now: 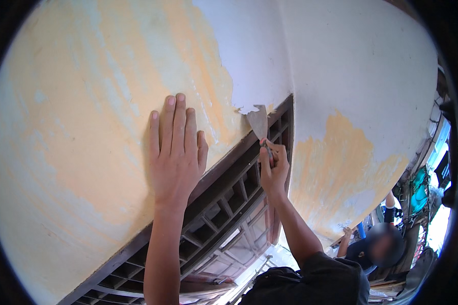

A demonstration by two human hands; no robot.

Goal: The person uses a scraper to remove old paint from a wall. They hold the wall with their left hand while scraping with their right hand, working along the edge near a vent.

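My left hand (pixel 177 152) lies flat with its palm on the painted wall (pixel 99 114), fingers pointing up and holding nothing. My right hand (pixel 273 164) grips the handle of a metal paint scraper (pixel 258 122). The scraper's wide blade rests at the ragged lower edge of a pale white area (pixel 252 57), just above the dark wooden frame. Around my left hand the wall shows yellow-orange paint with pale bluish streaks. A curled flake sits by the blade's edge.
Below my hands runs a dark wooden lattice vent (pixel 217 213) with a frame. An adjoining wall (pixel 339 95) on the right has white and orange patches. Another person (pixel 362 251) is at the lower right, near that wall. A panelled wooden door or shutter (pixel 248 236) shows below the vent.
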